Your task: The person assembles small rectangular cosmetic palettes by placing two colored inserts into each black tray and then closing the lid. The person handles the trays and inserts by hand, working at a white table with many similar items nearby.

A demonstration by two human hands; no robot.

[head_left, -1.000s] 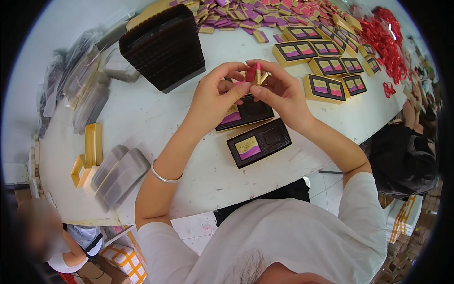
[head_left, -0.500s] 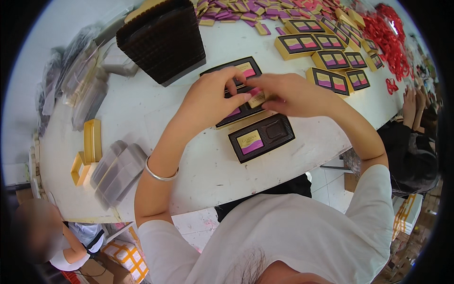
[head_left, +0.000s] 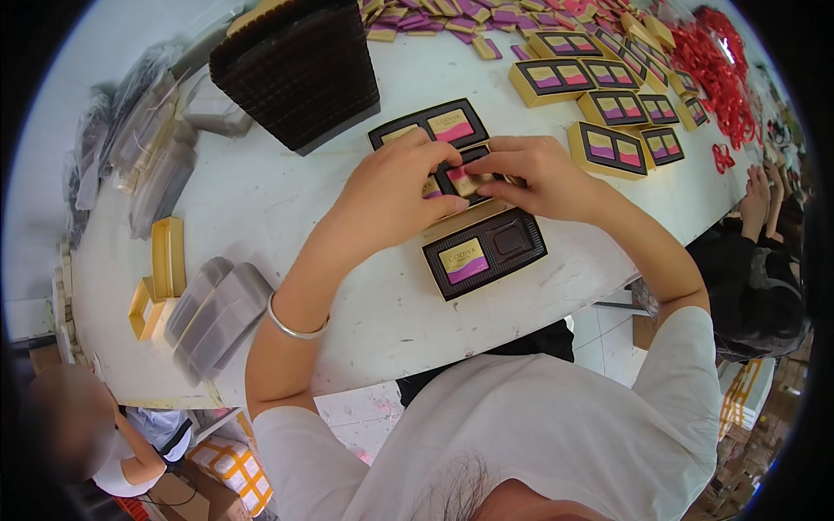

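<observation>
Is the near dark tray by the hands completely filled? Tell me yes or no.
No: the near dark tray holds one wrapped piece on its left, while its right compartment shows only bare dark plastic.

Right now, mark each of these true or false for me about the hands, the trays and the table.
1. Both hands work over the middle dark tray. True: the left hand and right hand meet there, fingers on a small gold-wrapped piece.
2. The near tray is completely full. False: one wrapped piece sits in its left half; the right recess is bare.
3. A silver bangle is on the right wrist. False: it is on the left.
4. A tall stack of dark trays stands at the table's far side. True.
</observation>
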